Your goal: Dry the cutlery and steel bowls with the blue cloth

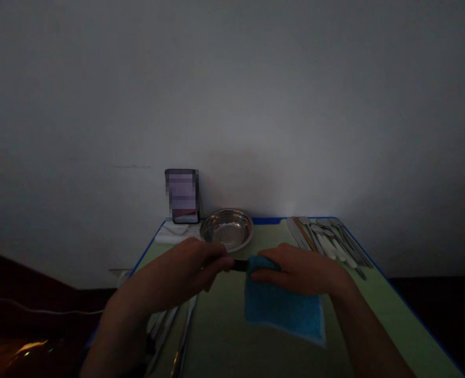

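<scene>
My left hand [201, 265] is closed on one end of a slim dark piece [240, 265], perhaps a utensil handle; its exact kind is hidden by the hands. Folded over the other end is a blue cloth [283, 310], pinched by my right hand [291, 268]. The cloth's loose part hangs down above the green table. Just beyond the hands sits a shiny round metal bowl [228, 231]. Under my left forearm lie several long metal pieces of cutlery [185, 336], partly covered by the arm.
At the back right, several knives, spoons and other cutlery [327, 236] lie side by side. A screen device [183, 194] leans against the wall, with white tissue or cloth [173, 234] before it. The green table [217, 336] has a blue edge and meets the grey wall [240, 105].
</scene>
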Tool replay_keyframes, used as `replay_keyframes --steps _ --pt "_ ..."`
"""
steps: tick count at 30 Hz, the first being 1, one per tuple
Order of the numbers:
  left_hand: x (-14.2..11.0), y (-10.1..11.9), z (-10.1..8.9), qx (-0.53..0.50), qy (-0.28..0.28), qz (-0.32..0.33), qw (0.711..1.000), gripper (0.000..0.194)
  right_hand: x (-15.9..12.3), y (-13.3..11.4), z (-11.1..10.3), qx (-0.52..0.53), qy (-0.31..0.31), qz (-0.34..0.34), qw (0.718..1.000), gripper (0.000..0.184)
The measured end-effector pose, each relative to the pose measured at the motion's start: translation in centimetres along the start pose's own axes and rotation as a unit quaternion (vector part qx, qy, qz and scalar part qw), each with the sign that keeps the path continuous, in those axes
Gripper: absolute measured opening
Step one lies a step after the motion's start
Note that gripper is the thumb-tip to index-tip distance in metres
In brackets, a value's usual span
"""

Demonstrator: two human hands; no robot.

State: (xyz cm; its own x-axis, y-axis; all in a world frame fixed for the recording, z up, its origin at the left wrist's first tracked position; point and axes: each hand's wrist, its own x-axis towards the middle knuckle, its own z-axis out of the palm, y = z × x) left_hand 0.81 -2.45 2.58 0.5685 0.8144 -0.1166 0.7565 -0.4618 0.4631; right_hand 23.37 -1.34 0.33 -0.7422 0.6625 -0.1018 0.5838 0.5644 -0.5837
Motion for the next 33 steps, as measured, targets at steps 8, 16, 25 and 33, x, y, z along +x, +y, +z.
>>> replay_keyframes --steps 8,16,25,33 --pt "-1.1 -1.4 -0.9 -0.008 0.034 -0.045 0.998 0.043 -1.0 0.6 -0.9 -0.036 0.032 0.07 0.996 0.04" --pt "0.4 0.3 1.3 0.025 0.003 -0.009 1.0 0.043 0.1 -0.3 0.2 -0.038 0.016 0.068 0.997 0.048" --pt "0.6 0.5 1.9 0.078 -0.011 0.037 0.996 0.036 0.7 -0.8 0.9 -0.055 0.042 0.056 0.996 0.053" --pt "0.6 1.0 1.2 0.025 -0.022 0.038 0.999 0.036 0.5 -0.9 0.6 -0.047 0.042 0.029 0.998 0.049"
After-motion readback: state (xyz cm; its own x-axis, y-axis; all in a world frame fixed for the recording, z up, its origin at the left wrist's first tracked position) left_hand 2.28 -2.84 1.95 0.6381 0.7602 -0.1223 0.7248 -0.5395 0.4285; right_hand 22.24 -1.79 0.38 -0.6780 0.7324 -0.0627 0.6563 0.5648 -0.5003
